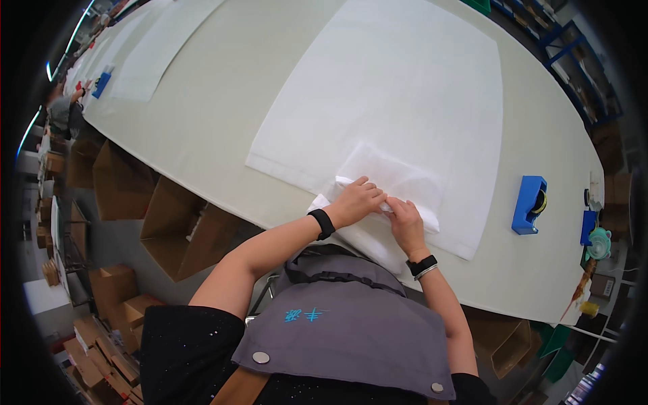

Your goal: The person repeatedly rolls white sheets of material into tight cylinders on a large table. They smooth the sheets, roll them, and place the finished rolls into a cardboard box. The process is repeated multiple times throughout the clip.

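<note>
A folded white packet of thin, slightly see-through sheeting point(395, 172) lies at the near edge of the table, on a large flat white sheet point(398, 88). My left hand point(359, 202) has its fingers curled over the packet's near fold. Close beside it, almost touching, my right hand point(407, 224) pinches the same fold with thumb and fingers. More white sheeting point(368, 243) hangs or bunches between my forearms at the table's edge. The fingertips partly hide what they grip.
To the right stands a blue tape dispenser point(528, 206) on the pale table point(216, 101). A small green fan point(598, 244) sits at the far right edge. Open cardboard boxes point(172, 229) stand below the left edge. Another person point(64, 111) works at the far left.
</note>
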Tool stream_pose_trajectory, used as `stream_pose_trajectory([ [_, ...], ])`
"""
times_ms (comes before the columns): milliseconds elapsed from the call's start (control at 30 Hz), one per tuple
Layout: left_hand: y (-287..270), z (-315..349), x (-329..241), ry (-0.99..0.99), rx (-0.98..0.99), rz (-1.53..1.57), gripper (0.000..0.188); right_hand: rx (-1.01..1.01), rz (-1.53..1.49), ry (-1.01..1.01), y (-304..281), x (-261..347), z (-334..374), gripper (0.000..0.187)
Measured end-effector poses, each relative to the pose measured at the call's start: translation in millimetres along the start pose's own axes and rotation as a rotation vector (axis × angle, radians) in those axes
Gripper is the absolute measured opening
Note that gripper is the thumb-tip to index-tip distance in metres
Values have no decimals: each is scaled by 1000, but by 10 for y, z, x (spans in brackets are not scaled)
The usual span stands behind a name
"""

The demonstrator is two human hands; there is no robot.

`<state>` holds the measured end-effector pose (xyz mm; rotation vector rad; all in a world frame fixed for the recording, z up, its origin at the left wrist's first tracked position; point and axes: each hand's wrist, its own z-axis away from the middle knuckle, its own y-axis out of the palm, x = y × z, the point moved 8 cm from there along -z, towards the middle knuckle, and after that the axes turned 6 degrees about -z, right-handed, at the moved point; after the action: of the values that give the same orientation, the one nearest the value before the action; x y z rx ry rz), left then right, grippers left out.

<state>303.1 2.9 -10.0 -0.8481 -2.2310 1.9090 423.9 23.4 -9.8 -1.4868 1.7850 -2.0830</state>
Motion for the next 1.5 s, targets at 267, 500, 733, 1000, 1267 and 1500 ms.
stream_pose_trajectory([
  [267, 47, -12, 72, -48, 1, -9, 31, -230, 157, -54, -770, -378, 536, 25],
  [500, -44, -37, 90, -66, -32, -29, 24, -338, -236, 194, -573, -805, 543, 19],
  [733, -37, -54, 163, -129, -38, -7, 14, -278, 78, 252, -645, -649, 364, 13],
  [1000, -26, -120, 198, -163, 34, -65, 15, -172, -16, -107, -117, 209, -158, 20],
  [1267, -366, 270, 631, -327, -266, -109, 23, -261, -12, -64, -82, 98, -203, 6],
  [1500, -35, 330, 1066, -743, -17, 115, 19, -195, -78, 5, -65, 16, -373, 5],
])
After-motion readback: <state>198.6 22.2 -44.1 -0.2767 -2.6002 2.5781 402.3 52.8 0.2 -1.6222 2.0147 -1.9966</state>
